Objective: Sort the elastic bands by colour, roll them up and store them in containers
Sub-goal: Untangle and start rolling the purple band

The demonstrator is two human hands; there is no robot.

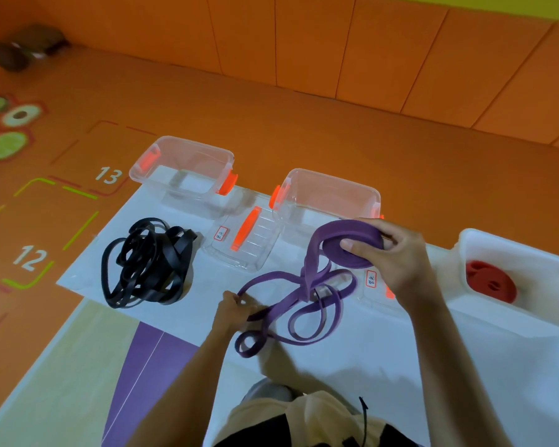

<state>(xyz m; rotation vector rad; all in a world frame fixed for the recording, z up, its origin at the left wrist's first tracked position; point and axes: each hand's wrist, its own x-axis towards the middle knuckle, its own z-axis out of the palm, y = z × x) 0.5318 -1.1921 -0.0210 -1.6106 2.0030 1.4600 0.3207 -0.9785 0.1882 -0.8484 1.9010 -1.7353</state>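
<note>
**Purple band half wound, black heap waiting**

The right hand (pixel 397 253) is clamped on the purple roll (pixel 352 245), thumb pressed into its centre, held above the white table (pixel 181 321) in front of the right container (pixel 329 195); the left hand (pixel 234 306) pinches the purple band's loose tail (pixel 291 304), which lies looped on the table. To wind well, I'd keep that tail flat and lightly taut, feeding out twists before each turn; slack would likely loosen the coil. The black bands (pixel 146 259) sit tangled, well apart to the left, near the left container (pixel 183 172). Both labels are too small to read; a lid under the right forearm is mostly covered.
</note>
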